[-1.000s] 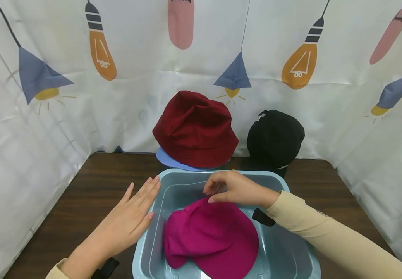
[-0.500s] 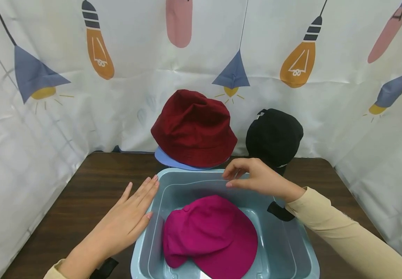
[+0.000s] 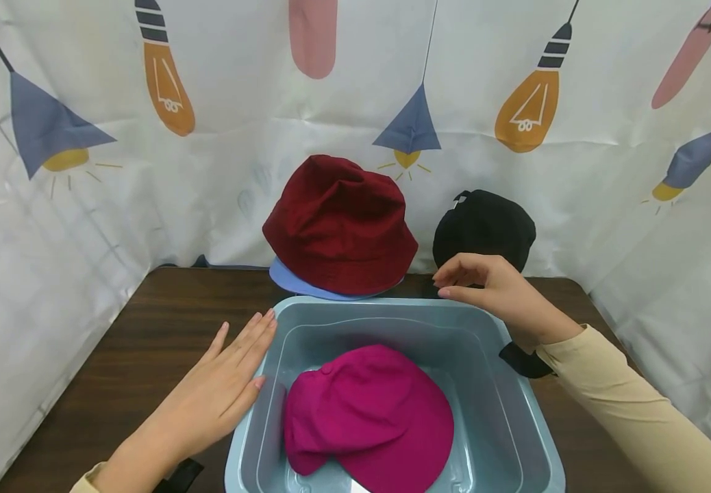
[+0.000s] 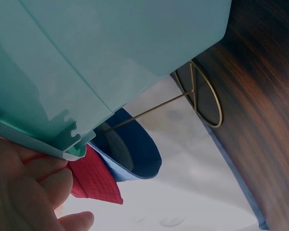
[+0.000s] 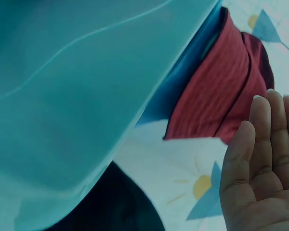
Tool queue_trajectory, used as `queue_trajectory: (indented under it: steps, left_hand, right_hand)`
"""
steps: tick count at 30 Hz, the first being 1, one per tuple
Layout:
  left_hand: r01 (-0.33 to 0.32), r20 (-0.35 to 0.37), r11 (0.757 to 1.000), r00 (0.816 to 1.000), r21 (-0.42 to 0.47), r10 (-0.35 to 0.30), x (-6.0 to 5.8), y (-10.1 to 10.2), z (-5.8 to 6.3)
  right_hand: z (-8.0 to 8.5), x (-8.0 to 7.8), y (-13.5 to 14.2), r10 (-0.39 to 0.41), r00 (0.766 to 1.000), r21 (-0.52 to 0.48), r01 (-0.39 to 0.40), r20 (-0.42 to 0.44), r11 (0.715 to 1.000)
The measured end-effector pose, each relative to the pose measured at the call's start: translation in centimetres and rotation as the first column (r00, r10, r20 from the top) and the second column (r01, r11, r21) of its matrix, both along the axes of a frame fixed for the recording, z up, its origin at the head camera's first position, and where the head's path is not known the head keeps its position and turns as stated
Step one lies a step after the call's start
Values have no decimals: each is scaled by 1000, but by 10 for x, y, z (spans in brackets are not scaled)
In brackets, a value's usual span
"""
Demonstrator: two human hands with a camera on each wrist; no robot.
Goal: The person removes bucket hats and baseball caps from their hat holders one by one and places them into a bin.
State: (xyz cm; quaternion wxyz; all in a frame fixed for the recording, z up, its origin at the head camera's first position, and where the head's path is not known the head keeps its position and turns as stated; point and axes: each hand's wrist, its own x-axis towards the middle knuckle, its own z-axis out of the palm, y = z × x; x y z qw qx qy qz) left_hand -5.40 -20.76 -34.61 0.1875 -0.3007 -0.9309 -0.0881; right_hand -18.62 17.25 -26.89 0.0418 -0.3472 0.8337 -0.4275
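A magenta cap [image 3: 374,414] lies inside the light blue plastic tub [image 3: 392,302], its brim toward the front right. My left hand [image 3: 216,390] rests along the tub's left rim, fingers straight; in the left wrist view its fingertips sit right at the rim. Over the far right corner of the tub hovers my right hand [image 3: 503,291], fingers loosely bent and holding nothing. Just behind that hand is a black cap [image 3: 485,229], its lower part partly hidden. A dark red bucket hat [image 3: 343,226] stands behind the tub, over a blue brim [image 3: 296,283].
The tub stands on a dark wooden table [image 3: 170,315]. A white cloth [image 3: 238,171] with printed lamps and bulbs hangs around the back and sides. A thin gold wire stand [image 4: 159,105] reaches up into a blue hat [image 4: 135,151] behind the tub.
My right hand has moved from above the magenta cap back and to the right, toward the black cap. The left hand has stayed at the rim, and the magenta cap lies as before.
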Motion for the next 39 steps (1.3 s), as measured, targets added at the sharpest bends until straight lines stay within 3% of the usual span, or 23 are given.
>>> queue_trajectory:
  steps: [14, 24, 39]
  left_hand:
    - [-9, 2, 1000, 1000, -5, 9, 0, -1, 0]
    - [-9, 4, 1000, 1000, -6, 9, 1, 0, -1]
    - [3, -10, 1000, 1000, 16, -3, -1, -2, -3]
  right_hand:
    - [4, -2, 22, -79, 996, 2, 80, -49, 997]
    - [6, -3, 30, -151, 988, 39, 152, -24, 988]
    - [1, -20, 39, -210, 975, 52, 214, -79, 975]
